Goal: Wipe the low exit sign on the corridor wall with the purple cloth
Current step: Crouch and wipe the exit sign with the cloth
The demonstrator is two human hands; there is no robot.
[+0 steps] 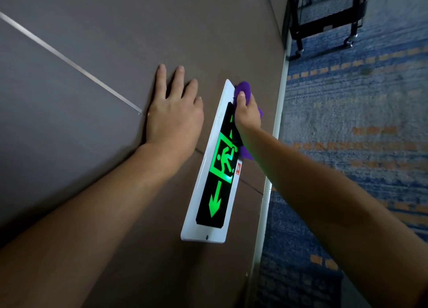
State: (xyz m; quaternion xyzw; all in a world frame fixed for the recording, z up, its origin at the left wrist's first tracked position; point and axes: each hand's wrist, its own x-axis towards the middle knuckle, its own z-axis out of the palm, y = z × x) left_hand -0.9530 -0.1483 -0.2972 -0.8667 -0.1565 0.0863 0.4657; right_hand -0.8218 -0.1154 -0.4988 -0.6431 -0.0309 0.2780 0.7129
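Note:
The exit sign (214,187) is a long white-framed black panel low on the brown wall, lit with a green running figure and a green arrow. My right hand (246,113) presses the bunched purple cloth (243,89) against the sign's far end, covering that part of the panel. A corner of the cloth hangs out below my wrist. My left hand (174,113) lies flat on the wall beside the sign, fingers spread, holding nothing.
A white skirting strip (278,127) runs along the wall's foot beside blue and orange patterned carpet (359,134). A black wheeled cart (328,13) stands on the carpet farther down the corridor. A thin metal strip (69,60) crosses the wall.

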